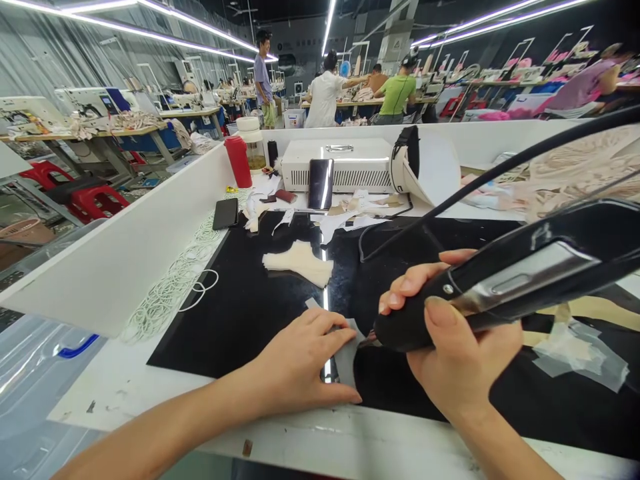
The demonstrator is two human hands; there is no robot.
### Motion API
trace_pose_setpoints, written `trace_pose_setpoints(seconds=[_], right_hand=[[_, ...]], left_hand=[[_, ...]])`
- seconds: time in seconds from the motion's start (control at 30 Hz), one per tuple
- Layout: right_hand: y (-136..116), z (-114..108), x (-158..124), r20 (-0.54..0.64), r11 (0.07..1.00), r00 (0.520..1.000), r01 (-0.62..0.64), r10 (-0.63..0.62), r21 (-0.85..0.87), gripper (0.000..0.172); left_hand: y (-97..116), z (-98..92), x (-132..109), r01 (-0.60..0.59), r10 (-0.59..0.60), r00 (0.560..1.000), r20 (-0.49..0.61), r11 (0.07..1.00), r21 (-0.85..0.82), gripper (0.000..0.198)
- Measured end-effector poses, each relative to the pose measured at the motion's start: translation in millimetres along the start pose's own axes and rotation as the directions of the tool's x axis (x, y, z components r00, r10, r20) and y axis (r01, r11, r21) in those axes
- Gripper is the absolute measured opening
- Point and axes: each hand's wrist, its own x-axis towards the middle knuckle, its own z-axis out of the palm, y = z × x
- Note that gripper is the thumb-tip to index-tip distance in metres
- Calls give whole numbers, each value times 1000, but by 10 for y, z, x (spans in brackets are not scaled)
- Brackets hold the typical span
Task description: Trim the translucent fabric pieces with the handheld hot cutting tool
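My right hand point(450, 340) is wrapped round a black corded hand tool point(530, 267) with a silvery panel on its side. The tool's rounded nose points left and down, and a small metal tip shows just beyond it, close to a translucent grey strip point(346, 363). Over that strip my left hand point(305, 353) lies flat, thumb and fingers apart, pressing it to the shiny black mat point(240, 300). Part of the strip is hidden under the fingers. Farther back on the mat sits a cream fabric piece point(299, 261) with a curved outline.
The tool's thick black cord point(475, 180) arches across the right. Pale green elastic loops point(170, 287) pile up by the left white board. A phone point(321, 183) leans on a white vented box point(350, 157) behind scraps. Taped translucent pieces point(580, 353) lie right. People work at benches beyond.
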Motion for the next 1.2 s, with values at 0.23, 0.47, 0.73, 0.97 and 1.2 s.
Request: trace_pose_setpoints(seconds=[0.23, 0.47, 0.73, 0.97, 1.2], right_hand=[[-44, 18, -5, -14, 999, 999, -33, 34, 35, 34], [-71, 73, -59, 29, 996, 998, -65, 64, 59, 35], [-180, 96, -87, -13, 992, 995, -99, 101, 83, 37], [-290, 106, -170, -36, 990, 992, -122, 125, 64, 42], [-288, 120, -196, -52, 994, 993, -108, 110, 34, 40]], left_hand=[[38, -31, -15, 23, -23, 999, 33, 1000, 9, 74], [14, -8, -25, -4, 4, 1000, 5, 1000, 8, 75], [10, -12, -43, -36, 36, 999, -14, 999, 15, 75], [-11, 26, -32, -50, 51, 998, -23, 999, 14, 74], [-11, 33, -30, -43, 43, 999, -26, 999, 3, 73]])
